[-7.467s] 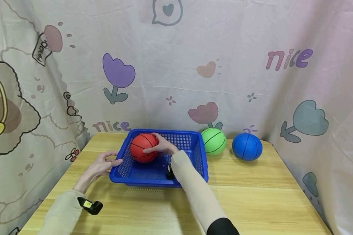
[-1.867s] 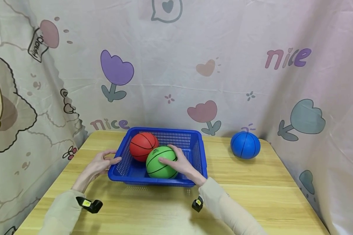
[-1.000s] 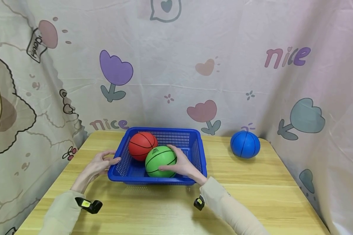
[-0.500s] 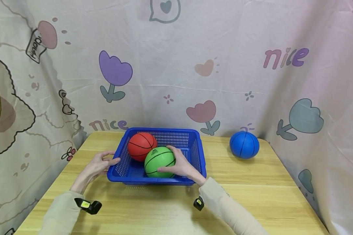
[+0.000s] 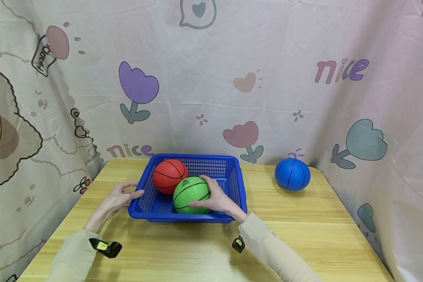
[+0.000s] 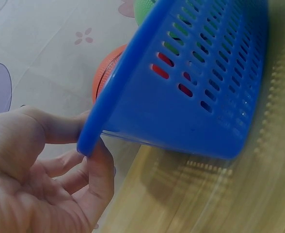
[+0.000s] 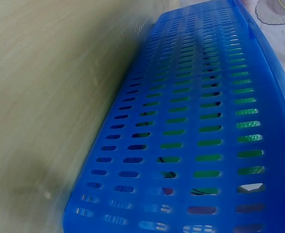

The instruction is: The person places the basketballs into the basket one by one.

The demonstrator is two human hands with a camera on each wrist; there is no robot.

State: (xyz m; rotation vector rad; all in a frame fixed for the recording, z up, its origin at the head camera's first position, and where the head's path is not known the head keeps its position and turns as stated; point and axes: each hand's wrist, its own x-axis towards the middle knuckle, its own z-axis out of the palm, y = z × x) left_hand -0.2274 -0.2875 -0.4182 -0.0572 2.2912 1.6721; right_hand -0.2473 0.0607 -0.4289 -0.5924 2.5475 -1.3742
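Observation:
A blue plastic basket (image 5: 188,216) with slotted sides stands on the wooden table. My left hand (image 5: 117,199) pinches its left rim; in the left wrist view the thumb lies on one side of the rim (image 6: 114,87) and fingers on the other. Inside the basket, a red mini basketball (image 5: 169,175) sits at the back left. In front of it, to its right, is a green mini basketball (image 5: 189,196). My right hand (image 5: 216,197) holds the green ball from its right side, thumb in front. The right wrist view shows the basket's slotted wall (image 7: 181,131), which hides most of the ball.
A blue mini basketball (image 5: 292,174) rests on the table (image 5: 303,235) at the back right, apart from the basket. A patterned curtain (image 5: 194,70) hangs behind the table and along both sides. Each wrist carries a small black camera.
Earlier my right hand held the red ball in the basket while the green ball stood outside on the right. Now the green ball is inside under my right hand. Almost nothing moved over the last second.

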